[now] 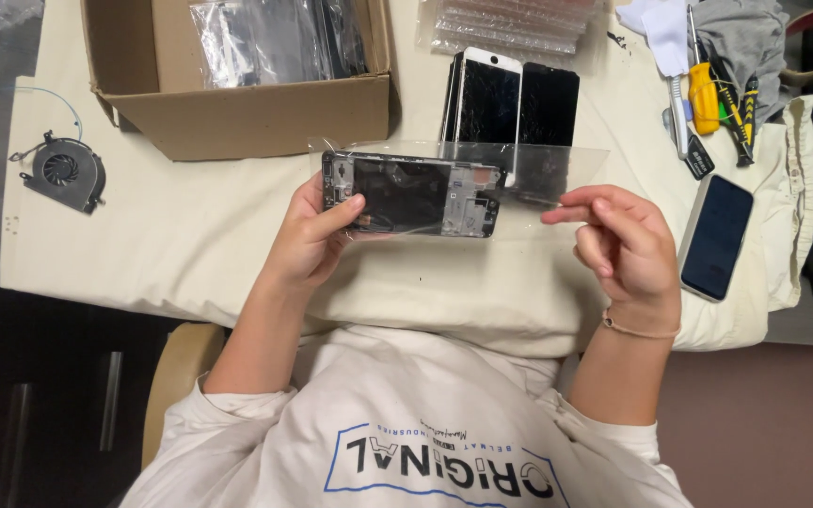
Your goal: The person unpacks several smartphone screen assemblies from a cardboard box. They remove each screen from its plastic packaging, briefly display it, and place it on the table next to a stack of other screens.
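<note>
Left hand point(317, 235) holds a dark phone frame point(413, 195) by its left end — thumb across the face, fingers behind, grip pinching the frame. The frame sits partway inside a clear plastic sleeve point(529, 169), held level above the near edge of the worktop point(190, 235), which is covered in cream cloth. Right hand point(625, 246) pinches the sleeve's right edge between thumb and forefinger; remaining fingers curled loosely.

Behind the frame, two phone screens point(510, 99) lie side by side, one white-bordered, one black. A cardboard box point(237, 118) of bagged parts sits at the back left, a small cooling fan point(66, 171) left of it. A dark phone point(717, 237) lies face up just right of the right hand — screwdrivers point(705, 94) beyond it.
</note>
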